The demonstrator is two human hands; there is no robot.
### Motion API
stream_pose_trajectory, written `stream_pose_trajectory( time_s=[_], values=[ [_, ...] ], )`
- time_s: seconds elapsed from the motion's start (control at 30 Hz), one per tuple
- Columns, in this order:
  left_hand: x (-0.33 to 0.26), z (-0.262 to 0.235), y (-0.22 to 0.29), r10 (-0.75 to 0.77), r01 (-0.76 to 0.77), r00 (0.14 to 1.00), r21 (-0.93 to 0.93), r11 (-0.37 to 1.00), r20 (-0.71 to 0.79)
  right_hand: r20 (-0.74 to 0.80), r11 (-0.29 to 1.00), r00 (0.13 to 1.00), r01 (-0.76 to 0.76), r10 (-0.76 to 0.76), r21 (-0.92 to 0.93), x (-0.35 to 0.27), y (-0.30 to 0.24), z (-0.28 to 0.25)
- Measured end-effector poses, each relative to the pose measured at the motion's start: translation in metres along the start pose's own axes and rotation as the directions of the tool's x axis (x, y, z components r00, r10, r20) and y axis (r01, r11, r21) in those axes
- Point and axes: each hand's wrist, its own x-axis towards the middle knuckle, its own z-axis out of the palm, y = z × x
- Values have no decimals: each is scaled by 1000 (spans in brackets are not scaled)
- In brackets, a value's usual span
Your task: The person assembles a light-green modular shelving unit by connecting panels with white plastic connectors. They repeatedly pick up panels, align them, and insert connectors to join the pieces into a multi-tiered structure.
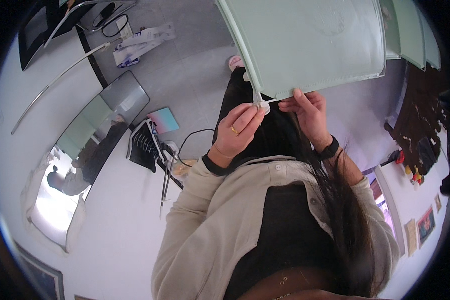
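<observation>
A pale green, glossy panel (315,45) with a stitched border reaches down from the top of the view toward my hands. At its lower left corner sits a small white connector (263,106), which my left hand (239,129) pinches between thumb and fingers. My right hand (311,114) grips the panel's lower edge just right of that corner, thumb on top and fingers curled beneath. A thin white strip runs from the connector toward the right fingers. Further pale green panels (407,35) stand behind, at the upper right.
A long mirror (127,95) stands at the left, with a black rack (144,142) beside it. On the grey floor lie a pink-and-blue flat item (163,120) and a crumpled white-and-purple plastic bag (142,45). Dark brown, ragged-edged material (419,112) is at the right.
</observation>
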Motion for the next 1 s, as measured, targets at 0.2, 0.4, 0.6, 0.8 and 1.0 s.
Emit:
stream_pose_trajectory(
  time_s=[0.2, 0.4, 0.6, 0.8, 1.0],
  values=[
    [1, 3, -3, -33, 33, 999, 0, 999, -25, -48, 1000, 999, -7, 6, -13, 1, 3, 3],
    [10, 2, -2, -164, 162, 985, -37, 986, -61, -51, 997, 996, 72, -72, -9, 6, 3, 10],
    [36, -41, -26, -327, 401, 909, -332, 854, 256, -65, 993, 995, -81, 76, -87, -4, -5, 3],
    [140, -62, -110, -585, 523, 808, -382, 762, -63, 497, 172, 609, 722, -619, -670, -35, -21, 6],
    [271, -16, -193, -475, 397, 870, -382, 835, -135, 382, 161, 441, 799, -812, -580, -11, -11, 56]
  ],
)
